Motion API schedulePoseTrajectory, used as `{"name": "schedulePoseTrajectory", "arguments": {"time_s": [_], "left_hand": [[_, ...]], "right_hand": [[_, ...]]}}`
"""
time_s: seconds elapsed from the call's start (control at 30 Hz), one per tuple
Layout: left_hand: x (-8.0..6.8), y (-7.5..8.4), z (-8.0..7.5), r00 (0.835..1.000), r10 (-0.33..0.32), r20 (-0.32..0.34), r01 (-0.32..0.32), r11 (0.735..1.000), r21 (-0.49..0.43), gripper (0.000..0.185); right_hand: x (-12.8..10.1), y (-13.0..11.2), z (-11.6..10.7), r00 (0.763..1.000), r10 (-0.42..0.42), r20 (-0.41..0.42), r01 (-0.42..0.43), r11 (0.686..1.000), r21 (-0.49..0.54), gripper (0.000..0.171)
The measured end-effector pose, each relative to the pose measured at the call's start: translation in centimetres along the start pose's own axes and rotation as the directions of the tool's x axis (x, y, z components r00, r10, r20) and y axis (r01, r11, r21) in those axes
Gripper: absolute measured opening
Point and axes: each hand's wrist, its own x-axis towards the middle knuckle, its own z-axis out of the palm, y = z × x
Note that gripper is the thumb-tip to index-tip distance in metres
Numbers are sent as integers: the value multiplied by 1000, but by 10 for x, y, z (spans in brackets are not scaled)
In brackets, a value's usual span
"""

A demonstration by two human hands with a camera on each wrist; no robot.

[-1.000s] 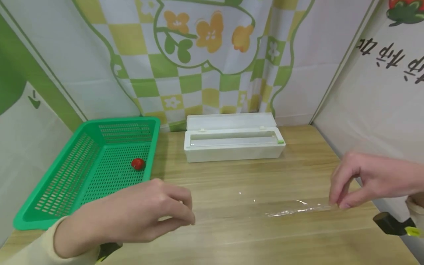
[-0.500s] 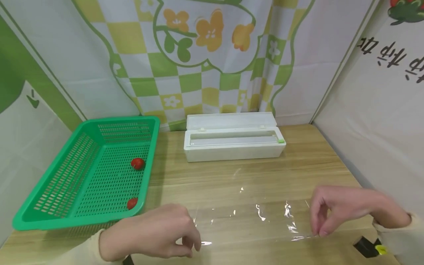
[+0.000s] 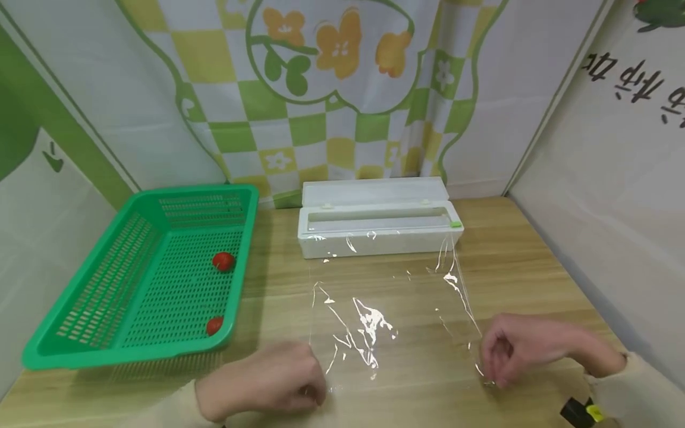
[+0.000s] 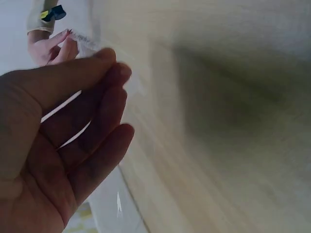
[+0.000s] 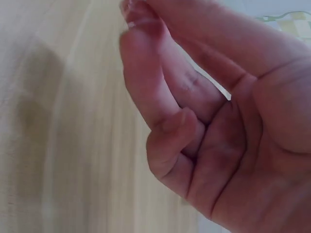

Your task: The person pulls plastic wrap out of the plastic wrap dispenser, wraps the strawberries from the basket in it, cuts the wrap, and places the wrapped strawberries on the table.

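Two hands point(image 3: 267, 383), film point(image 3: 385, 309) lengthwise toward dispenser point(image 3: 377, 229)

Right hand point(image 5: 214, 121), fingertips point(image 5: 138, 19) pinched, wooden table point(image 5: 58, 145) beneath

Head view: high, looking forward and down over wooden table point(image 3: 514, 261), dispenser box point(image 3: 377, 232) at 12 o'clock, green basket point(image 3: 144, 279) at 10. Left wrist view: very close on left hand point(image 4: 58, 145), table blurred, right hand point(image 4: 51, 46) far at 11. Right wrist view: tight on right hand point(image 5: 218, 116); shared part probably only table.
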Motion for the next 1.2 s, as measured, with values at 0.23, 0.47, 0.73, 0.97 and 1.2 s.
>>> {"name": "schedulePoseTrajectory", "arguments": {"time_s": [0.23,0.47,0.73,0.97,1.2], "left_hand": [[3,2,10,995,-90,45,90,996,5,21],[5,3,15,989,-128,79,128,992,4,17],[7,5,19,981,-173,86,172,985,20,15],[4,5,22,983,-163,79,163,987,13,24],[2,5,26,988,-146,51,148,989,-27,28]], "right_hand": [[5,10,4,998,-18,-54,15,998,-63,7],[9,18,9,997,-54,-53,51,997,-61,6],[12,23,15,994,-91,-64,83,991,-107,5],[13,27,21,994,-85,-68,75,987,-140,5],[13,28,25,990,-107,-90,80,962,-261,8]]}}
